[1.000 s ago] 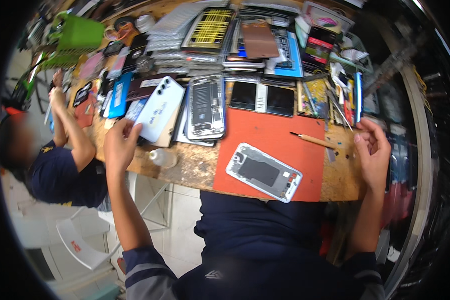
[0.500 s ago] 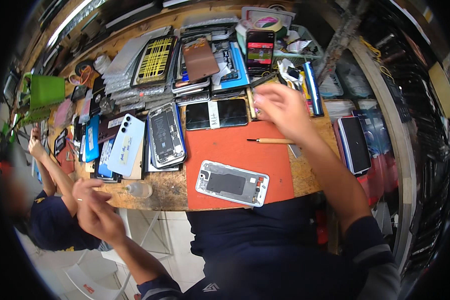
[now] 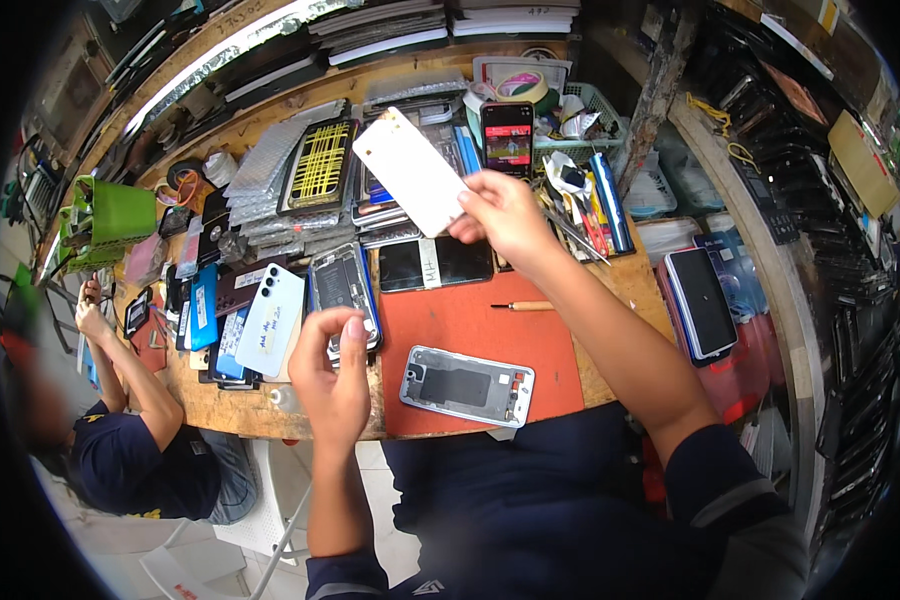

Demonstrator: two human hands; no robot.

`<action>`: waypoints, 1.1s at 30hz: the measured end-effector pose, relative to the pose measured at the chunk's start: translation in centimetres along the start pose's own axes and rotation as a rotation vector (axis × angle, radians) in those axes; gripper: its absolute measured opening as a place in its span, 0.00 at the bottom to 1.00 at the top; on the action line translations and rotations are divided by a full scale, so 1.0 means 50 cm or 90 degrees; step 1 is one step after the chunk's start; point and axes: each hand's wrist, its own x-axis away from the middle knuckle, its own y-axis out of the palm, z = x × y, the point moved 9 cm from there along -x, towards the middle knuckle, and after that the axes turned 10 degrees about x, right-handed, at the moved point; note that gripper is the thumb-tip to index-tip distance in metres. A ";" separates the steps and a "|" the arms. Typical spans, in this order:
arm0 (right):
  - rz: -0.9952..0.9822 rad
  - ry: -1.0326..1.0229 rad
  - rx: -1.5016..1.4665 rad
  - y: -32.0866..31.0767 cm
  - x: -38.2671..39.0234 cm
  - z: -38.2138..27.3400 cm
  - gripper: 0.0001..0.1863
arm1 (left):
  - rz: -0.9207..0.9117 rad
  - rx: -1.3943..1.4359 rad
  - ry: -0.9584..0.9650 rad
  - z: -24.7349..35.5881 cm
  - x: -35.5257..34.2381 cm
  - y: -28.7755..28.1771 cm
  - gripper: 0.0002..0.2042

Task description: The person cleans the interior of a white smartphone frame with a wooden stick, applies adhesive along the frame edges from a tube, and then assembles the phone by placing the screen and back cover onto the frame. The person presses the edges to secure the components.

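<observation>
My right hand (image 3: 500,220) grips a white rectangular panel, likely a phone back (image 3: 402,160), tilted in the air over the stacked devices. My left hand (image 3: 335,385) is raised at the bench's front left, fingers loosely curled and thumb apart, with nothing visible in it. Just right of it, a disassembled silver phone frame (image 3: 465,385) lies on an orange mat (image 3: 555,370), below a wooden-handled tool (image 3: 523,306). An opened phone (image 3: 338,280) and a pale blue phone (image 3: 268,325) lie behind my left hand.
A co-worker (image 3: 140,450) works at the left beside a green basket (image 3: 110,215). Bubble-wrap stacks (image 3: 260,180), a propped phone (image 3: 507,135) and a mint basket (image 3: 600,130) crowd the back. More devices (image 3: 700,300) sit beyond the wooden bench's (image 3: 620,350) right edge.
My right hand has moved inward from the right and now holds up a white panel. My left hand has moved rightward and up from its position half a second ago. The view has shifted.
</observation>
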 end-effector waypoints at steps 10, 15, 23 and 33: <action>-0.049 0.043 -0.039 -0.121 0.274 0.009 0.13 | -0.160 0.281 -0.269 -0.071 -0.092 0.126 0.13; 0.072 0.007 -0.093 -0.200 0.287 0.003 0.15 | -0.270 0.320 -0.314 -0.073 -0.040 0.190 0.07; -0.029 -0.252 -0.471 -0.085 0.299 -0.060 0.50 | -0.135 0.631 -0.425 -0.078 0.028 0.254 0.13; -0.091 -0.182 -0.449 -0.037 0.265 -0.052 0.44 | -0.159 0.869 -0.449 -0.041 0.106 0.305 0.22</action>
